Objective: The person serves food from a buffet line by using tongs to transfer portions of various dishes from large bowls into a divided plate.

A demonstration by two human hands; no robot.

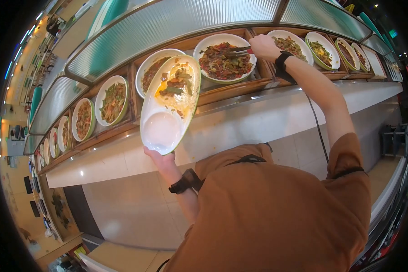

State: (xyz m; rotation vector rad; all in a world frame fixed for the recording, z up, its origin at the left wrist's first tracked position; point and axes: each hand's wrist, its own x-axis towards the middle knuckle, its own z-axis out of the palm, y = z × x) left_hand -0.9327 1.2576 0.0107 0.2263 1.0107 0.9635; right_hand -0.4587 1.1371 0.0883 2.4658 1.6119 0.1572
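Note:
My left hand (pixel 161 158) grips the lower end of a white bowl (pixel 161 131) with a green outside. This bowl is tilted, and some chopped vegetables and orange oil cling to its upper half. My right hand (pixel 264 48) is closed around a dark-ended serving utensil (pixel 238 49); its exact kind is hard to make out. The utensil's end rests in the food of a round white bowl (pixel 204 68), which holds chopped red and green peppers. Partly hidden behind the tilted bowl is another white bowl (pixel 143 72) of brownish food.
More filled bowls stand in a wooden rack (pixel 131 109), to the left (pixel 96 121) and right (pixel 309 50). A ribbed glass guard (pixel 167 36) runs behind them. In front lies a pale counter ledge (pixel 240 119). A dark cable (pixel 319 131) hangs below my right arm.

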